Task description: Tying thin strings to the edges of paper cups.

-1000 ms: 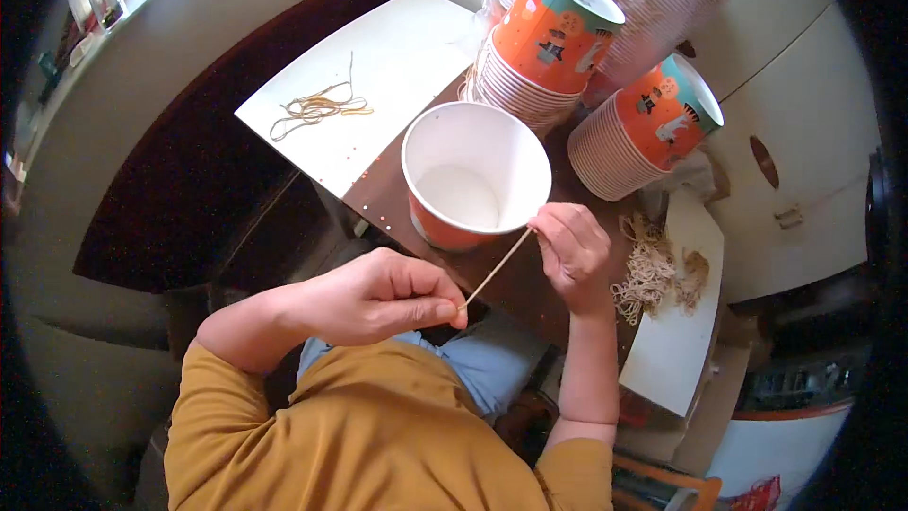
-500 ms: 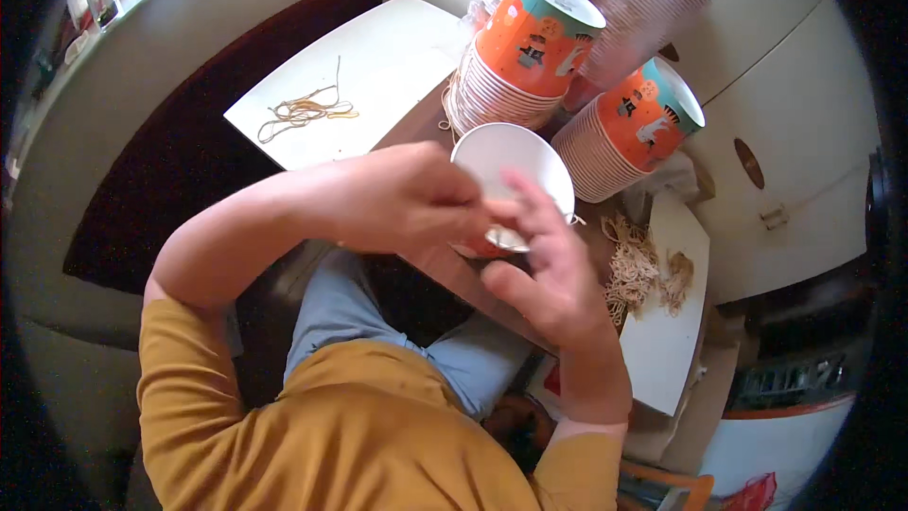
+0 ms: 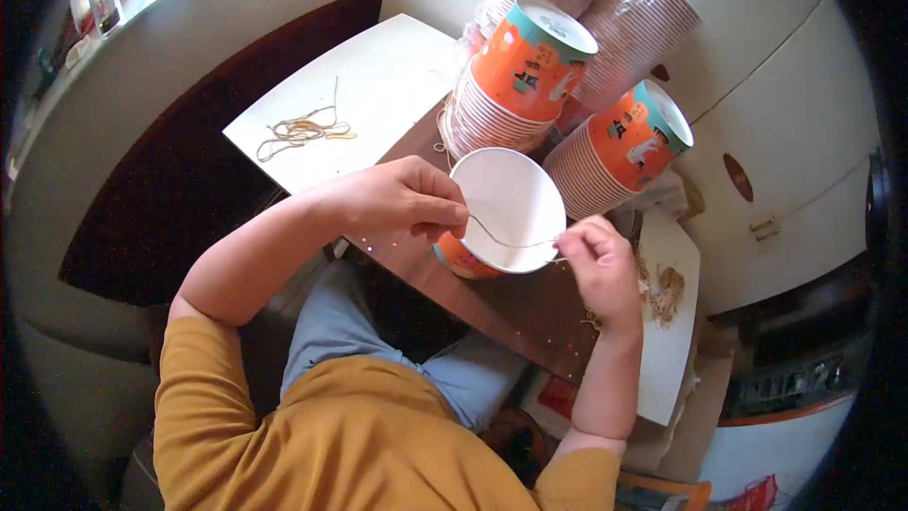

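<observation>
Cord [image 3: 512, 246]: Right in the thick of it, middle of the frame, strung from hand to hand and sagging in front of the white mouth of the open tub [image 3: 511, 180]. Touching the rim or only passing over? Cannot tell.
Left hand [image 3: 426, 203]: Pinching shut, with thumb down on curled fingers and one part of the cord caught between. No gap showing.
Right hand [image 3: 601, 265]: Pinching too, just beside the tub's lower-right rim, with fingers closed on the cord's other part.
Tub position: Mouth up on the brown tabletop [image 3: 511, 308], near centre, with orange wall peeking out below the left hand.
Done: Cord singled out and gripped at both sides, by the look of it. Nothing more to call finished.
Left: No knot in sight, so early going, as a judgement. Plenty lying unused: a tan tangle [image 3: 667, 295] at right, loose cords [image 3: 305, 128] on the white panel [image 3: 378, 80] at upper left.
Stock: Upside-down tub stack [image 3: 530, 76] at upper middle, another stack [image 3: 636, 147] to its right, plastic-wrapped stacks [image 3: 643, 24] behind. Untouched by either hand.
</observation>
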`<move>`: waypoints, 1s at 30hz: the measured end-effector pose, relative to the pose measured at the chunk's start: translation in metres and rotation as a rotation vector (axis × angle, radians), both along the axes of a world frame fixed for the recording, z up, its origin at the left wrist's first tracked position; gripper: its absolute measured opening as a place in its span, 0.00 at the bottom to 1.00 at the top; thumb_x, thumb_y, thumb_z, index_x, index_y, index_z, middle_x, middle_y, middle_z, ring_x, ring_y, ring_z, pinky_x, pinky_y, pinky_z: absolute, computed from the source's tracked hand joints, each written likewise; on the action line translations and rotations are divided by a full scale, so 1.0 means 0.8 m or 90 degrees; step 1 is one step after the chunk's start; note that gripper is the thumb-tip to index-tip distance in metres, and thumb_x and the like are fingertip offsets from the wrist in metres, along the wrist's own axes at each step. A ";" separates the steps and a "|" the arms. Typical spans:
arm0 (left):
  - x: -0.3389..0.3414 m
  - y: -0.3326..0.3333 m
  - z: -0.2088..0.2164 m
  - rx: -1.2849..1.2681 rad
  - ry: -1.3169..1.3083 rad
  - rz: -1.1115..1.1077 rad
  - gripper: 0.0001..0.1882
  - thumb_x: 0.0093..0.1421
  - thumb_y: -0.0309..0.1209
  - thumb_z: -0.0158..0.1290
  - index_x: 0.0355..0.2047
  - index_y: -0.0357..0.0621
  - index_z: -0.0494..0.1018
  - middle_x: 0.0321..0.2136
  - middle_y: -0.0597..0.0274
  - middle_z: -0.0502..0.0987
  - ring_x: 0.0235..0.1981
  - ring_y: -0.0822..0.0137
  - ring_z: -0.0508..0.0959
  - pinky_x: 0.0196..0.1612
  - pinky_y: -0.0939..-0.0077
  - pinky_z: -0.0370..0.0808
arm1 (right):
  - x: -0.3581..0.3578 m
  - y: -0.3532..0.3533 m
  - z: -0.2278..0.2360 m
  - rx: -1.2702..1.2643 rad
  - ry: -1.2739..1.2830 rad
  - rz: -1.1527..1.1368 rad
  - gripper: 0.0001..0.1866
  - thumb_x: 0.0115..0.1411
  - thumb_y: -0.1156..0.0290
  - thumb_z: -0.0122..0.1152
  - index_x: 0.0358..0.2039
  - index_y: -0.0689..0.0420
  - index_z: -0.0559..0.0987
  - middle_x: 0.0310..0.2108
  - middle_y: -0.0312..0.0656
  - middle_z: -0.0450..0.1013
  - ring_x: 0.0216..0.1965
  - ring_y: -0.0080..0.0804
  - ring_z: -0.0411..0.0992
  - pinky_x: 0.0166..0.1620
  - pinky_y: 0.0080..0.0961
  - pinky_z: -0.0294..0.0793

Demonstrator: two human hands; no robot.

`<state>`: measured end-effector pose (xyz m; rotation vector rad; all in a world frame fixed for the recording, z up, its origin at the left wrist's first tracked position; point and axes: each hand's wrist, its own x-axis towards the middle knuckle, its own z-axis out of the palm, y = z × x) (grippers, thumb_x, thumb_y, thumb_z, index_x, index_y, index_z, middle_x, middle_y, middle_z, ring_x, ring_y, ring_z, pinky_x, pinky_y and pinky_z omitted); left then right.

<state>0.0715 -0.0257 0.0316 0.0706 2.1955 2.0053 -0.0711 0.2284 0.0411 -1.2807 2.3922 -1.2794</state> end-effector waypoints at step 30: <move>-0.066 -0.031 -0.044 -0.303 0.149 0.324 0.15 0.55 0.34 0.55 0.37 0.33 0.77 0.25 0.61 0.77 0.26 0.74 0.74 0.31 0.76 0.72 | -0.023 -0.104 -0.040 -0.066 -0.315 -0.010 0.08 0.57 0.71 0.61 0.30 0.64 0.78 0.26 0.34 0.75 0.27 0.15 0.69 0.32 0.16 0.70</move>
